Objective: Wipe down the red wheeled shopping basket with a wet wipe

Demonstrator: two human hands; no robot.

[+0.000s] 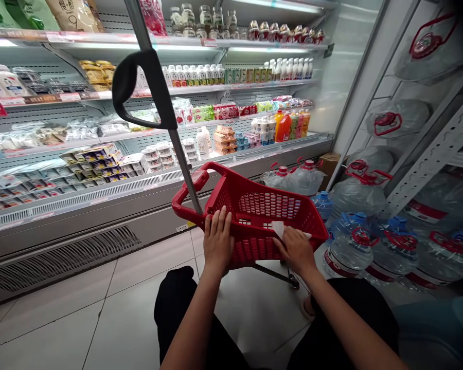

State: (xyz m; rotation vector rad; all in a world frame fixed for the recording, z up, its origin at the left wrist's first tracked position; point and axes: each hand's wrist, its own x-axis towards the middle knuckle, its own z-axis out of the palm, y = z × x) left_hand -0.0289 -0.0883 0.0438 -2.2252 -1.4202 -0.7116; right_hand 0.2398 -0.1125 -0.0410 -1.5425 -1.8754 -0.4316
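Note:
A red plastic basket (pixel 262 200) on a wheeled frame stands before my knees, its grey pole with a black handle (pixel 160 97) rising at the left. My left hand (pixel 218 241) lies on the basket's near rim, fingers extended and holding nothing. Farther right along the same rim, my right hand (pixel 298 249) presses a white cloth or tissue (pixel 278 228) against the edge. Parts of the cloth stick out on both sides of its fingers. No goods show inside the basket.
A refrigerated display (pixel 139 187) with dairy goods and drinks runs behind the basket. Large water bottles (pixel 349 252) crowd the floor at the right, beside a white perforated metal rack (pixel 428 149). Pale floor tiles (pixel 139 308) show at the lower left.

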